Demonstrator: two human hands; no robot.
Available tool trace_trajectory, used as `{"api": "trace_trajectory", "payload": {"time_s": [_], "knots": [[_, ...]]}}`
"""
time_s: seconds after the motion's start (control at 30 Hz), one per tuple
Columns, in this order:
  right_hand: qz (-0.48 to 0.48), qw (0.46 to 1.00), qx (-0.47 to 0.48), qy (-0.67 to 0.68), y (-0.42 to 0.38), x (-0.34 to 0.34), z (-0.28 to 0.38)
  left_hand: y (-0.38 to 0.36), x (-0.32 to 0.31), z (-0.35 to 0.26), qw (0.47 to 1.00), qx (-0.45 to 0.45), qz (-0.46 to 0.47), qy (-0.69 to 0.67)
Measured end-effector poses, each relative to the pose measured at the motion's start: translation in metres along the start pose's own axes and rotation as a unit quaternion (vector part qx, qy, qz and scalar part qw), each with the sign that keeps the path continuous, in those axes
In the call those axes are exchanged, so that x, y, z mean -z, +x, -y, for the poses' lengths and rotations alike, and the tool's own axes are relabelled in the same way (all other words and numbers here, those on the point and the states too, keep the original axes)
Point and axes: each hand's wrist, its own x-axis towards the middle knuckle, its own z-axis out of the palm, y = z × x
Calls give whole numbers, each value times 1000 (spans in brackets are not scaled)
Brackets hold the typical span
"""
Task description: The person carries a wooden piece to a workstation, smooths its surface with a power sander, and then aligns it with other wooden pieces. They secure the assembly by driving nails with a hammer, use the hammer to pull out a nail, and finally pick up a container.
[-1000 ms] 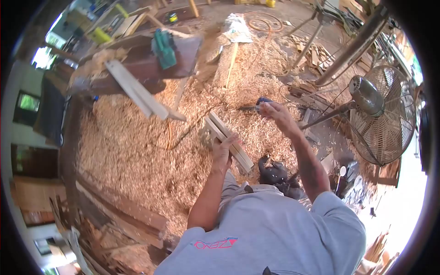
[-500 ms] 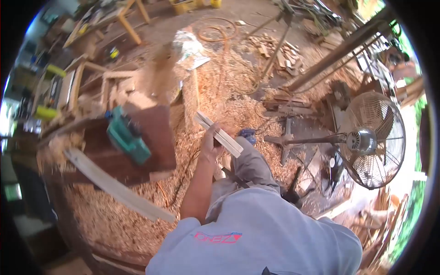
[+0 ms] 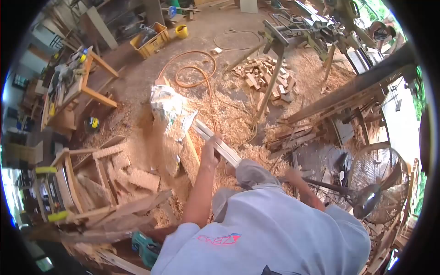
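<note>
My left hand [image 3: 211,151] is wrapped round a small bundle of pale wooden strips [image 3: 228,155], held at a slant in front of my knee. The far end of the strips overlaps a white plastic sack [image 3: 170,106] in this view. Away to the right, my right hand [image 3: 293,176] is beside my leg, close to the pole of the standing fan [image 3: 382,181]. Its fingers are small and smeared, so I cannot tell how they are set.
Wood shavings [image 3: 233,110] cover much of the floor. A heap of offcuts [image 3: 268,80] lies ahead, near a coiled orange hose [image 3: 183,85]. To the left are a wooden frame [image 3: 73,181] and a green power tool [image 3: 145,247]. A long beam [image 3: 348,87] crosses at right.
My view has swung forward and right, so the workbench and green tool slide toward the bottom left. My right hand has come into sight. The left hand keeps hold of the strips.
</note>
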Motion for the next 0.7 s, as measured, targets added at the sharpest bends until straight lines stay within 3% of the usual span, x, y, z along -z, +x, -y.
{"api": "trace_trajectory", "payload": {"time_s": [0.03,0.07,0.1,0.13,0.17,0.23,0.3,0.37,0.4,0.47,0.5,0.53,0.6,0.63,0.67,0.7], "knots": [[-263,934,-31,239,43,34,-11,24,-11,-22,999,-12,26,-16],[-131,841,-207,482,73,145,11,41,-22,-42,998,-27,49,-34],[-186,788,-185,557,117,165,0,52,-35,-64,997,-34,52,-37],[-185,781,-162,575,134,253,15,60,-48,-87,998,-23,53,-37],[-192,778,-155,577,176,271,2,70,-58,-106,998,-10,54,-35],[-219,822,-59,522,252,288,-20,106,-74,-136,997,-54,49,-34],[-199,827,-88,519,304,305,-26,147,-74,-164,998,-47,36,3],[-187,875,-83,439,365,307,-38,190,-85,-198,995,-45,83,-31],[-223,864,-56,448,392,285,-46,202,-101,-220,997,-55,55,-19],[-74,936,-79,335,429,253,-69,251,-111,-255,998,-47,31,-10],[-95,978,28,186,441,209,-82,269,-120,-272,998,-46,34,-8],[-142,952,58,264,431,191,-86,291,-138,-294,998,-49,37,-4],[28,988,-85,122,421,161,-85,351,-173,-329,998,-43,47,22],[126,925,-236,270,413,212,-76,358,-207,-350,998,-41,54,9],[220,801,-375,411,400,277,-46,383,-224,-363,997,-37,71,24],[231,787,-384,424,398,249,-46,396,-249,-384,994,-34,88,47]]}}
